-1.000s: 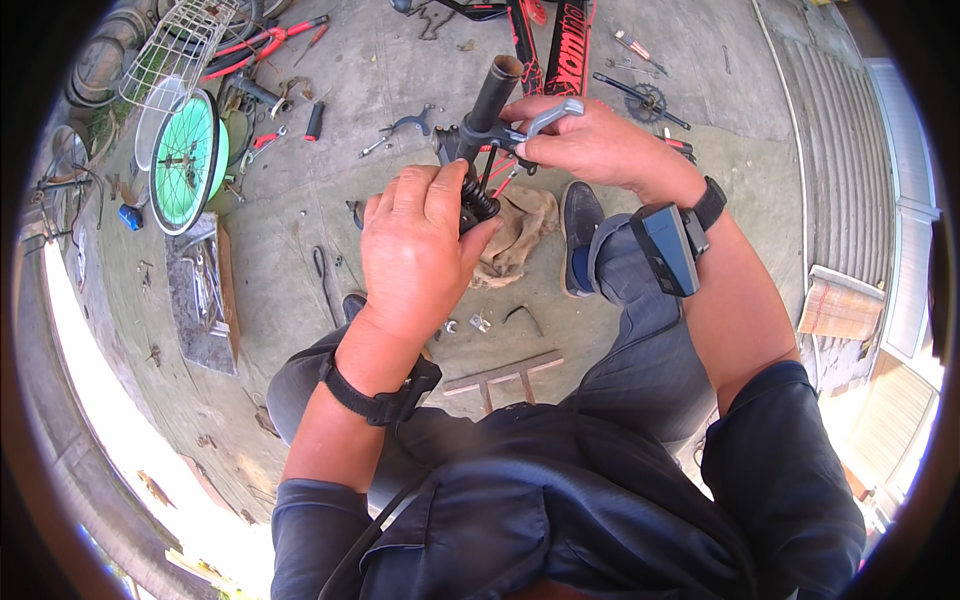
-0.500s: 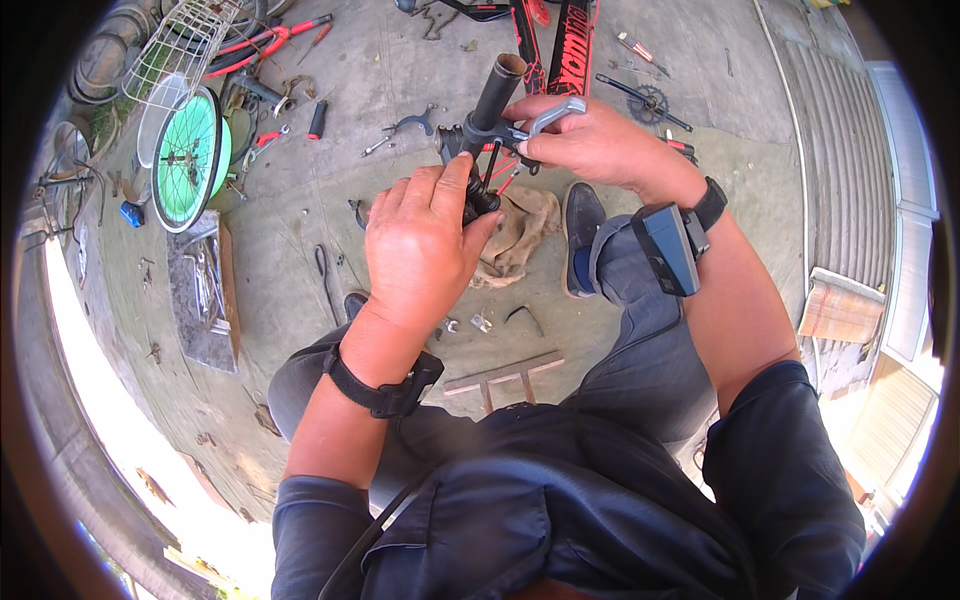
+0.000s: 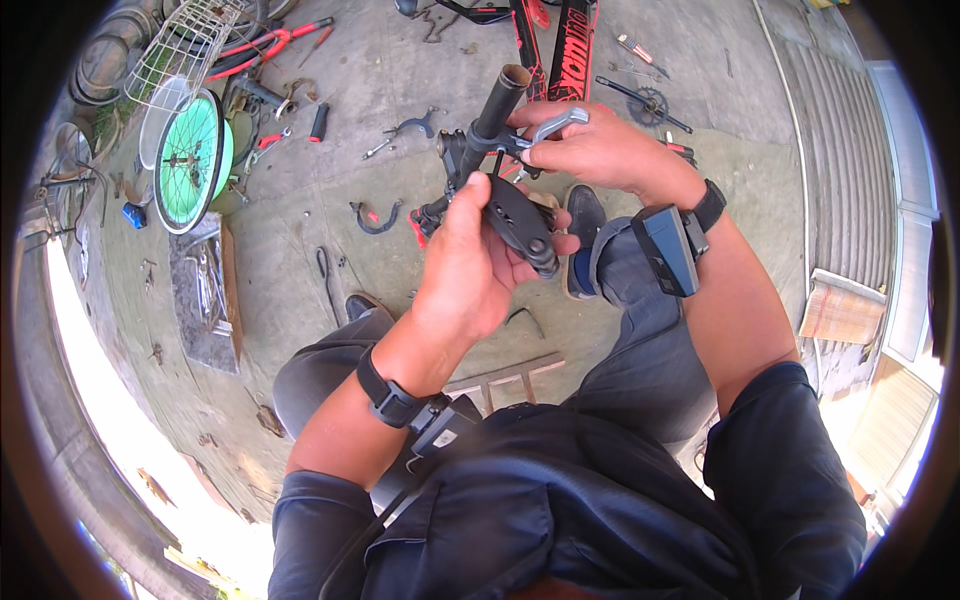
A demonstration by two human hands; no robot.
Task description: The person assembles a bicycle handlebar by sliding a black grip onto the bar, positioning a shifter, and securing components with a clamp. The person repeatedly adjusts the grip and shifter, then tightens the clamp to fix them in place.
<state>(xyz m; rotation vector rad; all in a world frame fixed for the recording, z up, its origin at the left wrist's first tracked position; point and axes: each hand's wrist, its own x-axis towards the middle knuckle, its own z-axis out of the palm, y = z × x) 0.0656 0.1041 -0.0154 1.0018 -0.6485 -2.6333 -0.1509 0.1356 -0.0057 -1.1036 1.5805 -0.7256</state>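
Observation:
A black bicycle handlebar tube (image 3: 498, 103) points up toward the bike, its open end showing. A bracket with a grey brake lever (image 3: 560, 123) sits around the tube. My right hand (image 3: 600, 145) is closed on the lever bracket, its thumb and fingers at the lever's base. Just below, my left hand (image 3: 465, 255) is turned with its palm toward the right and grips a long, dark plastic part (image 3: 522, 225) with a slotted face. A thin black rod runs from the bracket down to that part. The kind of this part is unclear.
A black and red bike frame (image 3: 555, 50) lies ahead. At left are a green-backed wheel (image 3: 188, 160), a wire basket (image 3: 190, 45) and a metal tray of tools (image 3: 207, 290). A crankset (image 3: 648, 103) lies at right. A small wooden frame (image 3: 505, 373) is between my legs.
My left hand has rolled over from lying back-up at the tube, and now grips the black part out to the right. My right hand has barely moved on the lever bracket.

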